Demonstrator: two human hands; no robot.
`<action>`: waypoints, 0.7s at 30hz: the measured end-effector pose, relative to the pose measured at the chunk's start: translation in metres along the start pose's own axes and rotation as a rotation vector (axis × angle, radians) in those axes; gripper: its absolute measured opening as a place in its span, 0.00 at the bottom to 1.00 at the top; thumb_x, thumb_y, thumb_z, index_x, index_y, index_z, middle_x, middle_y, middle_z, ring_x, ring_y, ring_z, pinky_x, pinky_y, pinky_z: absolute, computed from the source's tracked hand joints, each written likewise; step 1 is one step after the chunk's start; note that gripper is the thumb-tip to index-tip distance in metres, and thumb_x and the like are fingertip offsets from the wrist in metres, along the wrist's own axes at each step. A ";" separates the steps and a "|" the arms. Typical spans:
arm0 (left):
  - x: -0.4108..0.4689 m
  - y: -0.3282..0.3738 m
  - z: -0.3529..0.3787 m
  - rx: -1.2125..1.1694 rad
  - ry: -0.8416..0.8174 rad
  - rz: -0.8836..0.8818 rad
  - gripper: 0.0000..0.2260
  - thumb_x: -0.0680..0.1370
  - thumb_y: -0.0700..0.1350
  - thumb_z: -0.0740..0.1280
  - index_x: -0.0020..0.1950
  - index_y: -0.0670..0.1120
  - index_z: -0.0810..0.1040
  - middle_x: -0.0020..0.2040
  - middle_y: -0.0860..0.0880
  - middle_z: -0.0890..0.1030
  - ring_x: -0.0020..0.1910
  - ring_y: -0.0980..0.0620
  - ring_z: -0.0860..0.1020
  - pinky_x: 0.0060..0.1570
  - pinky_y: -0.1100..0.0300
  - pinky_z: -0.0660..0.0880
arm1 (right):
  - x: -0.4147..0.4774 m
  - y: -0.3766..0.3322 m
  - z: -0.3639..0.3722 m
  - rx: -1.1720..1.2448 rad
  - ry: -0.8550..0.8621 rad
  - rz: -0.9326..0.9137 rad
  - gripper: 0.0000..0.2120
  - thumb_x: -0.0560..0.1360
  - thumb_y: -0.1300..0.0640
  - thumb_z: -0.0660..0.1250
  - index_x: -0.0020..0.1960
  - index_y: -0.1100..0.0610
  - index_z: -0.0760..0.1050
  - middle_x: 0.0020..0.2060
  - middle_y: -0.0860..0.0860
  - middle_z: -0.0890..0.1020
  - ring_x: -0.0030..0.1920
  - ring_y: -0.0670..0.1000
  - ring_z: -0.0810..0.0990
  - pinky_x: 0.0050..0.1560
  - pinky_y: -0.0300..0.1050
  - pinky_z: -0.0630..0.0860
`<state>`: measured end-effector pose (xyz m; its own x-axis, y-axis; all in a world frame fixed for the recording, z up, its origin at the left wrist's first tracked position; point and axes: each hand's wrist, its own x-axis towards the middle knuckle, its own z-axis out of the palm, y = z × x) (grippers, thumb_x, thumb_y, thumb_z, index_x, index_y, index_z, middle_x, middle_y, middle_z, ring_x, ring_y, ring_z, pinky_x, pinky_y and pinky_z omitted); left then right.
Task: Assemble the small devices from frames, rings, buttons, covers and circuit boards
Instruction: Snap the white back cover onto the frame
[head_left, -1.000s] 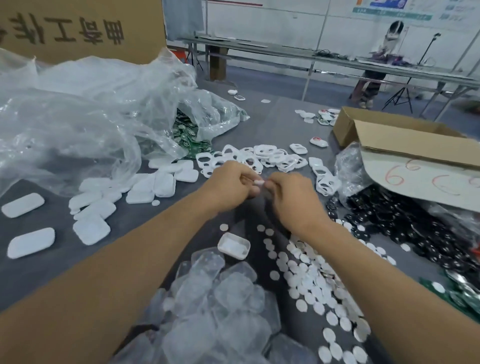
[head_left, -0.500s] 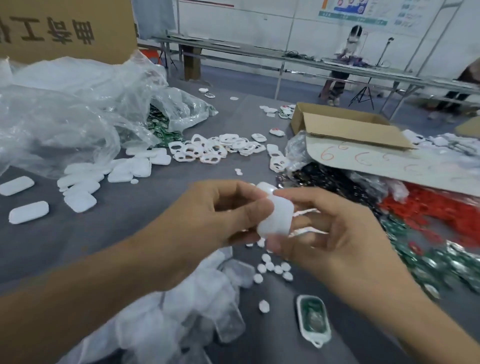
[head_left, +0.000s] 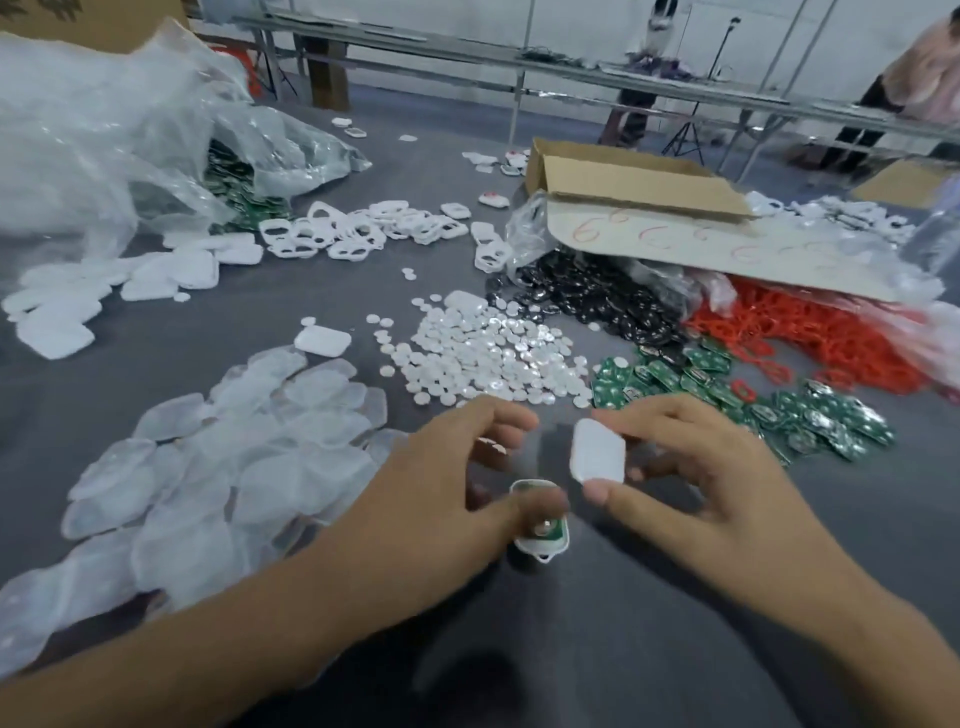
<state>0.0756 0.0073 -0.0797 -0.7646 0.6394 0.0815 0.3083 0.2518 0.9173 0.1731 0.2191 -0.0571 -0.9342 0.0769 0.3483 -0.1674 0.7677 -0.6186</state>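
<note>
My right hand (head_left: 691, 483) pinches a white rounded cover (head_left: 597, 451) between thumb and forefinger, just above the table. Below and left of it, a white frame holding a green circuit board (head_left: 543, 538) lies on the grey table (head_left: 649, 597). My left hand (head_left: 441, 499) hovers over that frame with loosely curved fingers. Its blurred thumb lies across the frame's upper half, and nothing sits between its fingers.
Piles ring the work spot: translucent covers (head_left: 234, 447) at left, white buttons (head_left: 483, 353) ahead, green boards (head_left: 737, 389), black rings (head_left: 587, 301) and red rings (head_left: 815, 332) at right. White frames (head_left: 363, 228), white covers (head_left: 171, 270), a plastic bag (head_left: 104, 130) and a cardboard box (head_left: 623, 176) lie farther back.
My left hand let go of the white cover and dropped toward the frame with the board. My right hand keeps the cover. My view tilted down and right.
</note>
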 end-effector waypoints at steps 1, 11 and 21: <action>-0.001 -0.004 0.000 0.115 -0.042 0.023 0.27 0.69 0.63 0.78 0.64 0.65 0.73 0.57 0.64 0.77 0.60 0.66 0.76 0.52 0.73 0.72 | 0.000 0.008 -0.002 -0.036 -0.004 0.025 0.18 0.71 0.43 0.75 0.60 0.42 0.81 0.53 0.41 0.79 0.50 0.47 0.82 0.49 0.44 0.80; -0.006 -0.012 0.003 0.538 -0.100 0.224 0.41 0.68 0.70 0.72 0.73 0.71 0.52 0.64 0.72 0.67 0.70 0.70 0.58 0.65 0.80 0.52 | -0.005 0.038 -0.003 -0.289 -0.278 0.023 0.25 0.74 0.38 0.68 0.69 0.45 0.76 0.56 0.37 0.74 0.59 0.43 0.75 0.54 0.29 0.68; -0.007 -0.017 0.001 0.546 -0.060 0.185 0.37 0.72 0.62 0.74 0.74 0.69 0.55 0.60 0.73 0.70 0.68 0.72 0.59 0.65 0.80 0.52 | -0.003 0.010 0.016 -0.020 -0.159 -0.060 0.20 0.71 0.43 0.76 0.62 0.44 0.81 0.53 0.42 0.81 0.50 0.48 0.81 0.47 0.40 0.77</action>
<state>0.0766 -0.0006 -0.0959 -0.6416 0.7445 0.1847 0.6933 0.4597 0.5550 0.1690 0.2165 -0.0760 -0.9611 -0.0695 0.2673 -0.2192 0.7806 -0.5853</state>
